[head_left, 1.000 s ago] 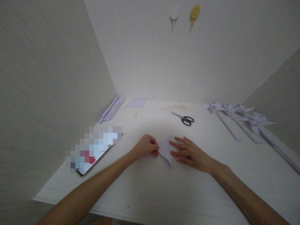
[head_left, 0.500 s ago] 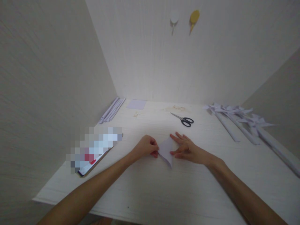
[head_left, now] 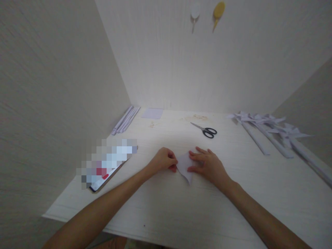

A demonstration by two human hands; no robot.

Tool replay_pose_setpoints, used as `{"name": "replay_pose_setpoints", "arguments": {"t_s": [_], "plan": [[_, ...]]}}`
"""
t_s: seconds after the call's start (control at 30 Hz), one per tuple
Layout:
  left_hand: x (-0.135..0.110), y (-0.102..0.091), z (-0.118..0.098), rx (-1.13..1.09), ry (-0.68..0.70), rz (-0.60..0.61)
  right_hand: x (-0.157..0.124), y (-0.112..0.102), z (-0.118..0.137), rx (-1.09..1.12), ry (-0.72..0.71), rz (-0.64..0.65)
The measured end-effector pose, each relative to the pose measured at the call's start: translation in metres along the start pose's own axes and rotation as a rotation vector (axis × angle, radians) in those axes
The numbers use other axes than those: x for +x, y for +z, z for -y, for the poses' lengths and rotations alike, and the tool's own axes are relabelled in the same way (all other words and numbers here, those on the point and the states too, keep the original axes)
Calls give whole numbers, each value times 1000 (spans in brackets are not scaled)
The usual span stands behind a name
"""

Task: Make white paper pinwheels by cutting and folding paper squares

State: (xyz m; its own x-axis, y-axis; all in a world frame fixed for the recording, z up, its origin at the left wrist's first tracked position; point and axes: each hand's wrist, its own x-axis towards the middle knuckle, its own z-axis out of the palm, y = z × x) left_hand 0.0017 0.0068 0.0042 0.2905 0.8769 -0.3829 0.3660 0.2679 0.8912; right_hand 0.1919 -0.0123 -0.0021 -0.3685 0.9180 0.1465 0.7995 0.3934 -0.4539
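A small folded sheet of white paper [head_left: 185, 165] lies on the white table between my hands, its lower corner curling up a little. My left hand [head_left: 166, 159] pinches the paper's left corner between thumb and fingers. On the right side, my right hand [head_left: 207, 166] has its fingers spread, with fingertips resting on the paper's right edge. Beyond the right hand lie scissors [head_left: 206, 131] with black handles, blades pointing to the back left.
Rolled paper sticks [head_left: 126, 120] lie at the back left beside a flat paper square [head_left: 152, 113]. A phone [head_left: 111, 166] is at left. Paper pinwheels [head_left: 261, 121] on sticks lie at right. Small tan bits [head_left: 153, 124] dot the back. White and yellow hooks [head_left: 219, 10] are on the wall.
My right hand has shifted onto the paper, its fingers now over the right edge. My left hand keeps its pinch on the left corner. The whole view has shifted slightly.
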Motion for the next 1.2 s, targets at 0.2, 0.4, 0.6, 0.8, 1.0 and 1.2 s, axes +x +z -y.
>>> {"name": "replay_pose_setpoints", "arguments": {"t_s": [0.2,0.4,0.6,0.8,1.0,1.2], "plan": [[3,-1,4,85,23,-7,-8,-7,14,-105,-8,170],[1,1,0,52,-4,-13,-16,-10,28,-145,10,314],[-8,-1,-1,-240,93,-33,-16,-6,8,293,26,88],[-12,-5,1,-396,227,-109,-1,8,18,689,148,-35],[-9,-12,2,-451,235,172,-3,7,20,985,212,107],[-10,-22,-3,-455,179,336,-9,-11,11,1074,243,622]]}}
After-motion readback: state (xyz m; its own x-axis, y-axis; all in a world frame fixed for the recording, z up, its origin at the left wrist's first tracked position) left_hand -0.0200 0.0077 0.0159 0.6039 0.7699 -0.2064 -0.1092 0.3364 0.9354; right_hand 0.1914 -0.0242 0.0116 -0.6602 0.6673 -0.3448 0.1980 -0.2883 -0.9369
